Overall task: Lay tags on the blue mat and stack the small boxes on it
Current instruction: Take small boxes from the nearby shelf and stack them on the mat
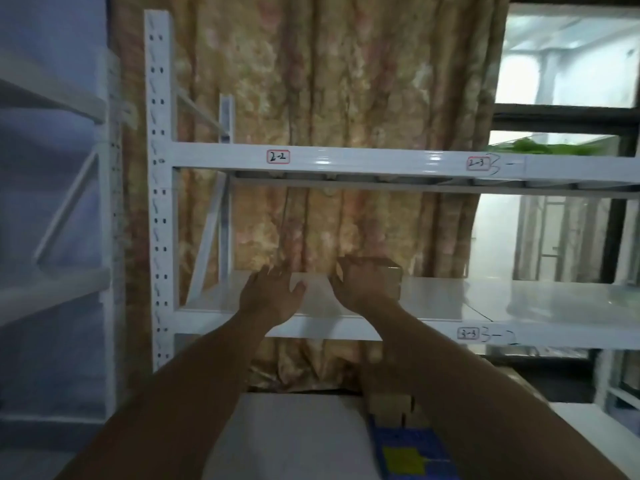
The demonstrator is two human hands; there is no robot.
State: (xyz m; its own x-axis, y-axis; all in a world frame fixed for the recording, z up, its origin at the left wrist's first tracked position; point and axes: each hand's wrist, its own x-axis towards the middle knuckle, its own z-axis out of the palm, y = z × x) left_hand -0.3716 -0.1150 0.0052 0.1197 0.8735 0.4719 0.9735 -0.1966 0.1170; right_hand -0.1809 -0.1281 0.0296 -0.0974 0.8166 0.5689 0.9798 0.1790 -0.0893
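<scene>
Right hand [363, 291] grips a small box [389, 273] at the far shelf [519, 301], likely to carry it to the near blue mat [398, 441] bearing a yellow tag [403, 460]; left hand [270, 296] hovers open just left.

Small brown box [390, 272] upright, raised high — blue mat [398, 439] far below, yellow tag [403, 460] flat on it.

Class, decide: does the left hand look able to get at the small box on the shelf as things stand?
Probably yes. The left hand hovers open over the shelf, beside the small box. Nothing stands between them except the right hand, which grips the box and covers its left side.
</scene>
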